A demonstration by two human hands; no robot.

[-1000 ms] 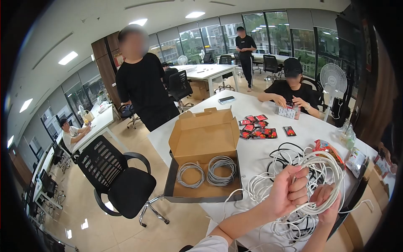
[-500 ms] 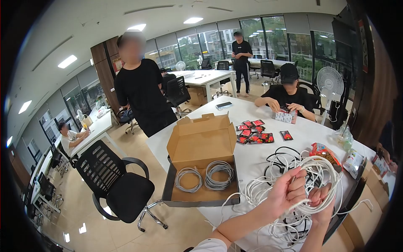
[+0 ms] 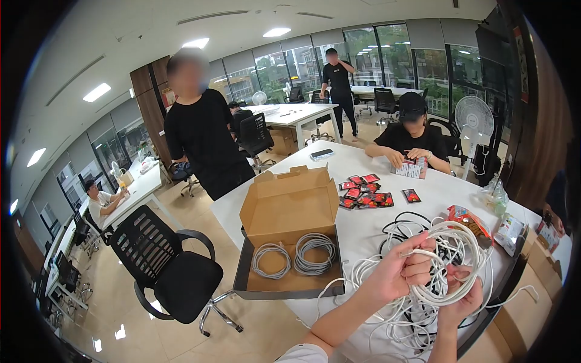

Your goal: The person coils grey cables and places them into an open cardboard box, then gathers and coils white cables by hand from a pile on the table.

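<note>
A looped coil of white cable [image 3: 478,266] is held up over the table's near right part. My left hand [image 3: 407,269] is closed around the coil's left side, fingers curled over the strands. On the coil's lower right, my right hand [image 3: 463,293] grips the loops from below, its fingers closed on them. Beneath and behind both hands lies a tangled heap of white cables [image 3: 363,272] mixed with black cables [image 3: 392,233]. An open cardboard box [image 3: 290,199] stands left of the heap, with two coiled grey cables [image 3: 315,253] inside.
Small red packets [image 3: 366,192] lie mid-table near a phone [image 3: 322,154]. Across the table a seated person [image 3: 417,136] handles a small box [image 3: 410,168]. Snack bags [image 3: 509,233] and another cardboard box [image 3: 514,320] are at right. A black chair [image 3: 175,266] and standing person [image 3: 206,139] are left.
My left hand has shifted slightly left and its grip on the coil has turned. My right hand has moved a little around the loops. The far standing person has raised an arm.
</note>
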